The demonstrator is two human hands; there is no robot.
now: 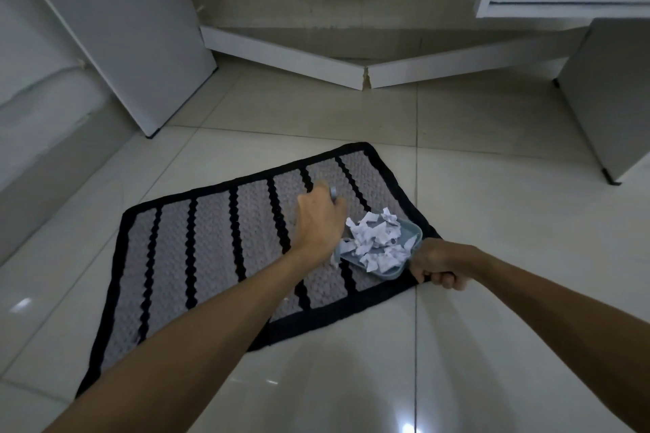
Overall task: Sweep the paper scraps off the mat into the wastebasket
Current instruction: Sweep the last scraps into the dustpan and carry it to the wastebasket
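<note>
A grey mat (pixel 214 250) with black stripes and a black border lies on the tiled floor. On its right part rests a pale blue dustpan (pixel 409 239), heaped with several white paper scraps (pixel 374 239). My right hand (pixel 438 265) is shut on the dustpan's handle at the mat's right edge. My left hand (pixel 322 220) is shut on a small hand brush whose grey end (pixel 333 192) peeks out above the knuckles; the bristles are mostly hidden behind the hand, at the dustpan's open mouth. No wastebasket is in view.
White cabinet panels stand at left (pixel 140 46) and right (pixel 608 98). A cracked white baseboard (pixel 365 75) runs along the back. Glossy floor tiles (pixel 492 204) surround the mat.
</note>
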